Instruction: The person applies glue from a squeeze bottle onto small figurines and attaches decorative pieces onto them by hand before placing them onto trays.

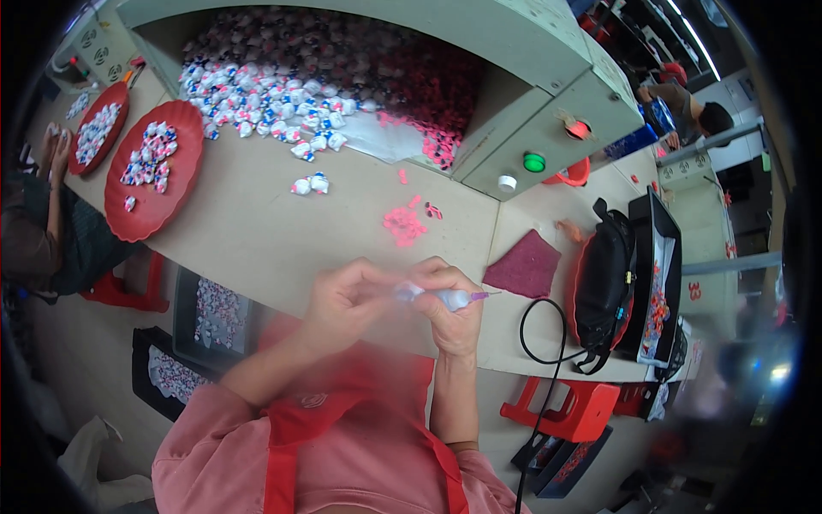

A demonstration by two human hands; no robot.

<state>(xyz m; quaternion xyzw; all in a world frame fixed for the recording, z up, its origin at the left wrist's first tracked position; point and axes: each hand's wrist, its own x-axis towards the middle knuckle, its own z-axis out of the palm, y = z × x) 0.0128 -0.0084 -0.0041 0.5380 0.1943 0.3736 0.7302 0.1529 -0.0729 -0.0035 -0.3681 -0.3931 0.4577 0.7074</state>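
Over the table's near edge my two hands meet. My left hand (347, 298) is closed, its fingertips pinching a small white piece (407, 292) that is blurred and partly covered. Closed around a small translucent squeeze bottle (453, 299) with a purple needle tip is my right hand (460, 330); the tip points right, and its fingertips also come up to the white piece. Just beyond the hands lies a loose patch of small pink pieces (404, 223). Farther off, a pair of small white figures (310, 184) with blue and pink parts rests on the table.
A grey-green box (522, 111) holds a heap of white figures (257, 94). Red scalloped trays (141, 218) stand left, near another person's hands (58, 154). Rightward lie a maroon cloth (524, 264), a black bag (604, 278) and a black cable (561, 343). Red stools (565, 409) stand below.
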